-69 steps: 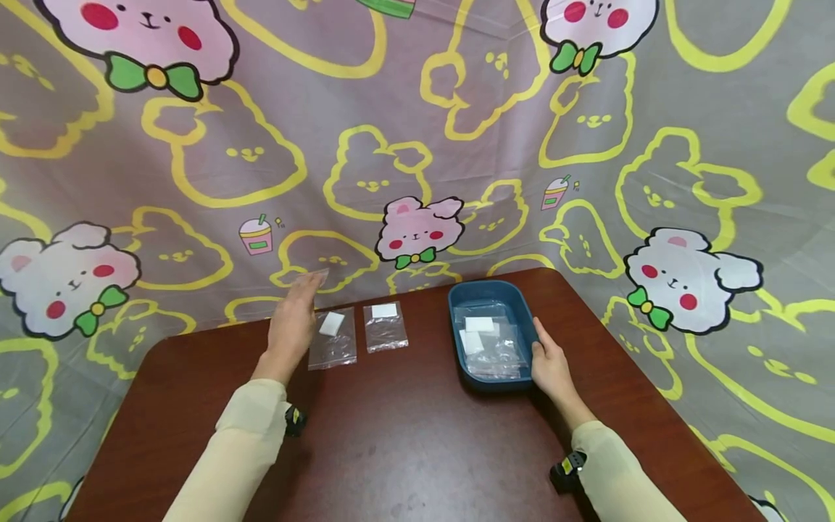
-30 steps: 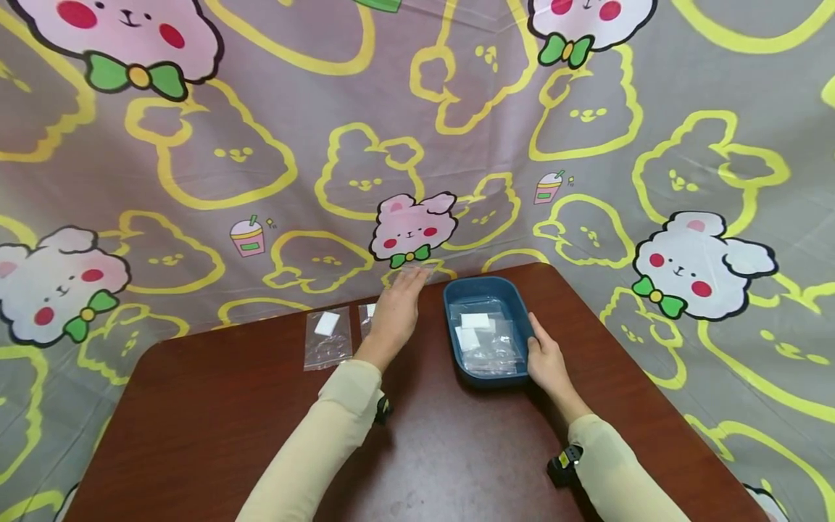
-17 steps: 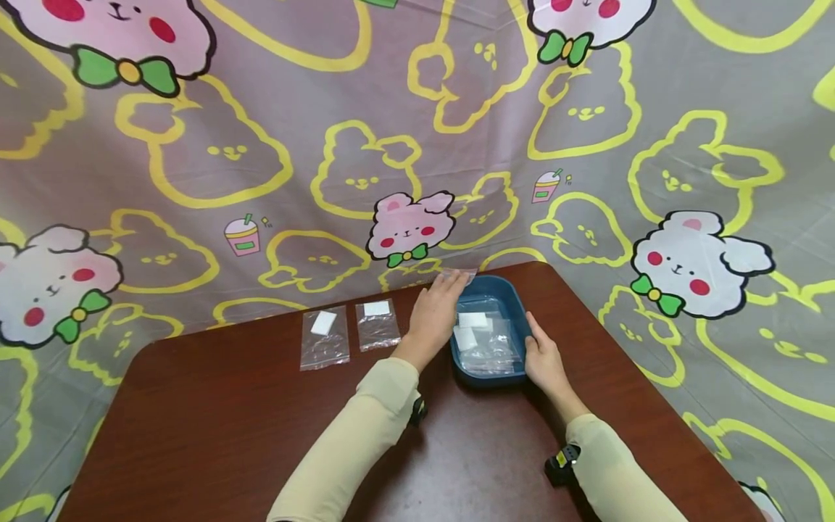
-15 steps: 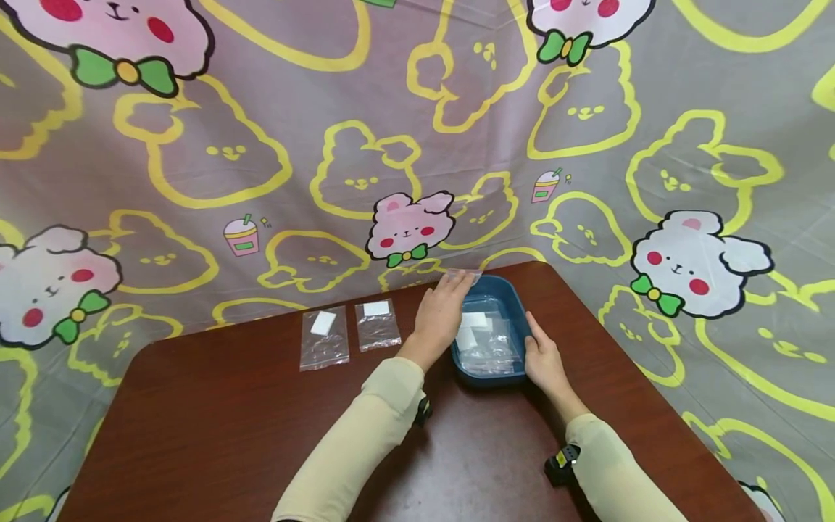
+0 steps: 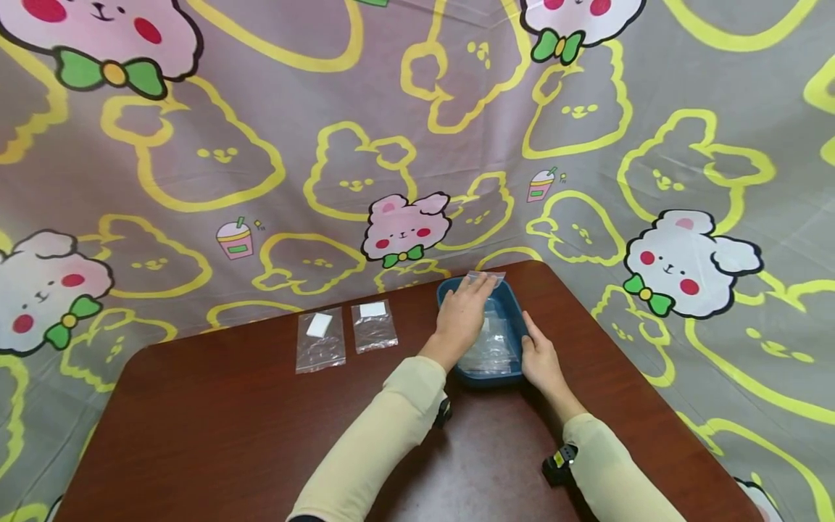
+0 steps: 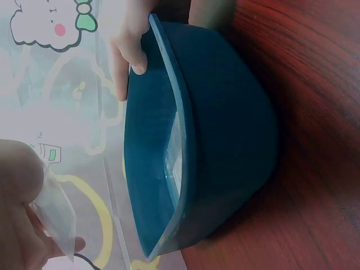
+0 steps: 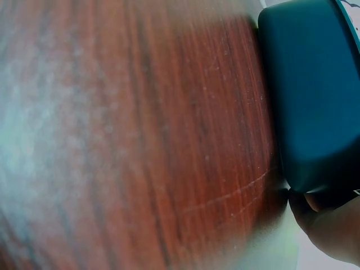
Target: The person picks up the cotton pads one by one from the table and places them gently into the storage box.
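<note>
Clear plastic bag, left hand pinching it, hangs above the blue oblong tub the right hand grips.

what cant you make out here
Head view: the left grip hides parts of the blue tray, the bags inside and the bag it holds.
Head view: any print on white rectangles is too small to tell.
Left wrist: the tray's wall hides most of the bags inside.
Right wrist: the right edge crops the tray.
</note>
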The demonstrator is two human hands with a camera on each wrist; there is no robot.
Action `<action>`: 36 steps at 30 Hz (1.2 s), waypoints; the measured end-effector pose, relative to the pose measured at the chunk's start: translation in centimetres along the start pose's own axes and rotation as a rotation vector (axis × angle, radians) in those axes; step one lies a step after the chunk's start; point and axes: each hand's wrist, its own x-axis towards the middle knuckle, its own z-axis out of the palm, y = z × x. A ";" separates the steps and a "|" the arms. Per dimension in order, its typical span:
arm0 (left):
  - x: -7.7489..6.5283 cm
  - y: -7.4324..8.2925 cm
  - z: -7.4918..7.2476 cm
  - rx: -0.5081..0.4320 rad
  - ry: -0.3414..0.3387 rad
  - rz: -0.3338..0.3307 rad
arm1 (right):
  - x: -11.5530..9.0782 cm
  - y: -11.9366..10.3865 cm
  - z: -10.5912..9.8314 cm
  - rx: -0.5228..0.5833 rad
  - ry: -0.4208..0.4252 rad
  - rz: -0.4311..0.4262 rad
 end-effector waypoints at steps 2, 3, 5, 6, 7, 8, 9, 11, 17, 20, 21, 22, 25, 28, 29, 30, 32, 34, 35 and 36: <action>0.1 0.1 0.1 0.004 0.004 0.002 | 0.0 -0.1 -0.1 -0.004 -0.006 -0.004; 0.1 0.2 0.1 0.005 0.005 0.002 | 0.0 -0.1 -0.1 -0.006 -0.007 -0.004; 0.2 0.4 0.2 0.002 0.004 0.002 | -0.1 -0.2 -0.1 -0.007 -0.006 0.000; 0.3 0.5 0.3 0.002 0.002 0.003 | 0.0 -0.2 -0.2 -0.005 -0.006 0.003; 0.3 0.6 0.3 0.000 -0.001 0.006 | -0.1 -0.2 -0.1 -0.004 -0.006 0.005; 0.3 0.6 0.4 0.001 -0.005 0.007 | 0.0 -0.2 -0.1 -0.003 -0.006 0.007; 0.4 0.7 0.4 0.002 -0.012 0.006 | 0.0 -0.2 -0.1 0.002 -0.006 0.010; 0.4 1.0 0.5 0.011 -0.026 0.008 | 0.0 -0.1 -0.1 0.009 -0.009 0.012; 0.4 1.4 0.7 0.022 -0.052 -0.001 | 0.1 0.0 -0.1 0.005 -0.010 0.004; 0.5 1.6 0.9 0.035 -0.052 -0.005 | 0.2 0.1 -0.1 0.003 -0.018 0.008; 0.5 1.7 1.0 0.039 -0.055 -0.004 | 0.2 0.1 -0.2 0.003 -0.023 0.011; 0.5 1.7 1.0 0.045 -0.057 -0.004 | 0.2 0.0 -0.2 0.004 -0.029 0.016; 0.6 1.9 1.0 0.064 -0.070 -0.005 | 0.3 0.0 -0.3 0.004 -0.037 0.030; 0.6 2.0 1.1 0.084 -0.091 -0.005 | 0.3 0.0 -0.3 0.002 -0.035 0.033; 0.6 2.0 1.1 0.089 -0.097 -0.004 | 0.3 0.0 -0.3 0.002 -0.035 0.033; 0.6 2.0 1.1 0.093 -0.103 -0.003 | 0.3 0.0 -0.2 0.002 -0.034 0.035; 0.5 2.0 1.1 0.096 -0.115 -0.005 | 0.3 0.0 -0.2 0.004 -0.033 0.035; 0.5 1.8 1.1 0.092 -0.125 -0.010 | 0.3 -0.1 -0.2 0.008 -0.034 0.032; 0.5 1.7 1.1 0.089 -0.129 -0.014 | 0.3 -0.1 -0.2 0.011 -0.033 0.028; 0.5 1.6 1.0 0.088 -0.133 -0.018 | 0.3 -0.1 -0.2 0.012 -0.032 0.025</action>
